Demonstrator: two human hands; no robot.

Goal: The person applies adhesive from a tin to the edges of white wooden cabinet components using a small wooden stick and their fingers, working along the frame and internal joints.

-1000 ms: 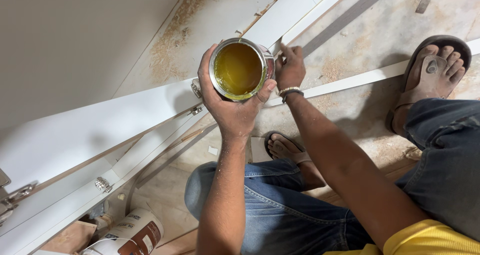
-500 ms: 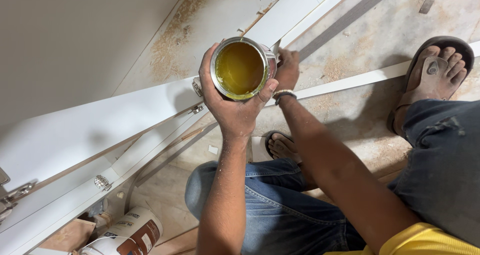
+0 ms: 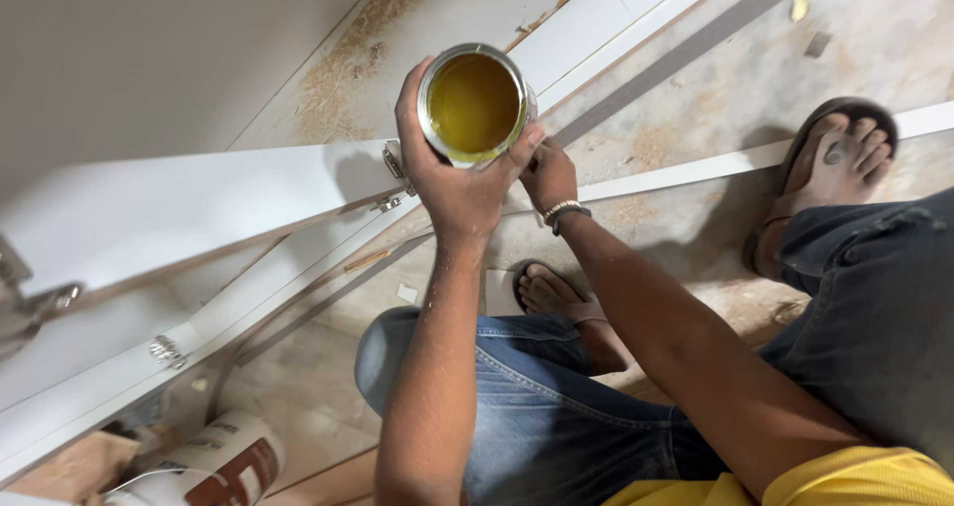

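Observation:
My left hand [image 3: 455, 181] grips an open round metal tin [image 3: 474, 103] from below, holding it upright in the air. The tin is filled with a thick yellow-brown liquid. My right hand [image 3: 550, 176] is partly hidden under the tin, its fingers curled near the tin's lower right side; I cannot tell whether it holds anything. A bracelet sits on the right wrist. Both hands are above a long white board [image 3: 189, 203] with small metal hinges [image 3: 396, 160] on it.
White strips [image 3: 696, 173] lie across the dusty floor with sawdust [image 3: 338, 79] near the top. My sandalled feet [image 3: 830, 163] and jeans-clad legs [image 3: 537, 407] fill the lower right. A white and red cylindrical container [image 3: 224, 466] lies at the bottom left.
The tin and my left hand have stayed in nearly the same spot. My right hand has slid from the tin's right side to below it.

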